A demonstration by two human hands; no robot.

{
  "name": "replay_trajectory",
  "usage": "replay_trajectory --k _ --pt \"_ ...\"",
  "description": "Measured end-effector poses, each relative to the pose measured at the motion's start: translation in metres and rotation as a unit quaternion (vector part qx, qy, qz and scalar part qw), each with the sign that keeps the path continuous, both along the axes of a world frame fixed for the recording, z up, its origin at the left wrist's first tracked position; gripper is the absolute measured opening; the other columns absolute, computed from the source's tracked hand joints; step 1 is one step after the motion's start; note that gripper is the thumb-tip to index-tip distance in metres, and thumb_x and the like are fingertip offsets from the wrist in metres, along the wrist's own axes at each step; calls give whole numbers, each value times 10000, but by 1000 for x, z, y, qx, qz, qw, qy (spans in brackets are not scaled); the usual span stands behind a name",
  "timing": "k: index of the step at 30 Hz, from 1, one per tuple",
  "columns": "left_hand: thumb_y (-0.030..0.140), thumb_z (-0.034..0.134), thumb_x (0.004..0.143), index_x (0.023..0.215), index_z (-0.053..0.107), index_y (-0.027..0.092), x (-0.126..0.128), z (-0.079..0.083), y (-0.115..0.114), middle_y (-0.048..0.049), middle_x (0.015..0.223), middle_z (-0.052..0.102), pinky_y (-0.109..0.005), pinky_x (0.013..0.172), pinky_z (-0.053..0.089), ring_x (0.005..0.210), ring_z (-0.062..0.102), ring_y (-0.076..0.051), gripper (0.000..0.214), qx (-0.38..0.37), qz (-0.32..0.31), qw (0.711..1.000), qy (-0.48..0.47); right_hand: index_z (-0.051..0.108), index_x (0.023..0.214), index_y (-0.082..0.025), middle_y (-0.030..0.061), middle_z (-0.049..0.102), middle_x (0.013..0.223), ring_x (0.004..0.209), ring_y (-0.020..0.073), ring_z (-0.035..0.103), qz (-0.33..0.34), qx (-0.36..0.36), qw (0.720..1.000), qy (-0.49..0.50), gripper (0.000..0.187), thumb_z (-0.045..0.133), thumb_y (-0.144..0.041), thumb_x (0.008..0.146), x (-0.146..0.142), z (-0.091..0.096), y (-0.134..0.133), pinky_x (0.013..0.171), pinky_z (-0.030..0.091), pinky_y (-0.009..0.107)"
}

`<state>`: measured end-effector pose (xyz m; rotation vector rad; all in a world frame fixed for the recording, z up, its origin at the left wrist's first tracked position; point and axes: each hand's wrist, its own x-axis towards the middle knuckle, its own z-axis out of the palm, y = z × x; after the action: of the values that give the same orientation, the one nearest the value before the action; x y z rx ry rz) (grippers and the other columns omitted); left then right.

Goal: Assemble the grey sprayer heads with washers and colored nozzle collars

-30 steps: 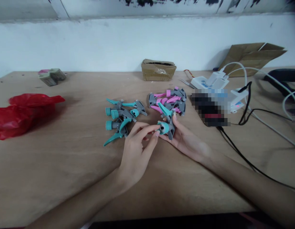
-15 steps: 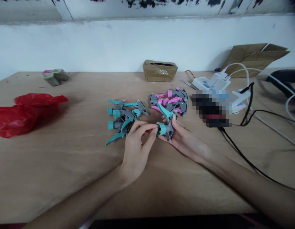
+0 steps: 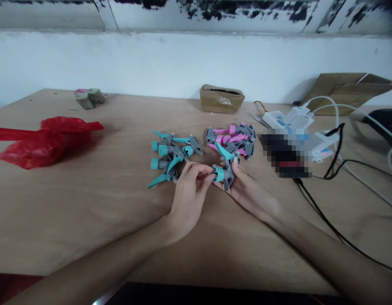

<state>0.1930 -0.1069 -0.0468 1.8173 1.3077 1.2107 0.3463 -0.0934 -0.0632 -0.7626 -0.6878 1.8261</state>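
My right hand (image 3: pixel 247 190) holds a grey spray trigger head with a teal lever and teal collar (image 3: pixel 224 167) just above the wooden table (image 3: pixel 88 203). My left hand (image 3: pixel 189 190) pinches the teal collar end of that same part with thumb and forefinger. To the left of my hands lies a pile of teal and grey trigger heads (image 3: pixel 170 154). Behind my right hand is a pile of pink and grey trigger heads (image 3: pixel 234 137).
A crumpled red plastic bag (image 3: pixel 46 140) lies at the left. A small cardboard box (image 3: pixel 221 98) stands by the wall, a flattened carton (image 3: pixel 348 87) at the back right. White power units (image 3: pixel 291 120) and several cables (image 3: pixel 335 140) crowd the right side.
The view has tilted and shifted slightly. My hands have turned the teal trigger head so its collar faces sideways instead of toward me; both hands stay on it.
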Motion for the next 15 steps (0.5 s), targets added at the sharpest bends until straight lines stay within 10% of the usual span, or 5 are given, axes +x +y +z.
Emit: replay_trajectory --k 15 --pt "279 632 801 1016 548 214 -5 4 2 -27 1002 547 -314 794 508 920 568 -161 241 -15 -79 996 -38 628 898 -217 -3 653 886 860 119 613 10 -41 999 -11 265 525 -457 850 5 6 2 801 509 261"
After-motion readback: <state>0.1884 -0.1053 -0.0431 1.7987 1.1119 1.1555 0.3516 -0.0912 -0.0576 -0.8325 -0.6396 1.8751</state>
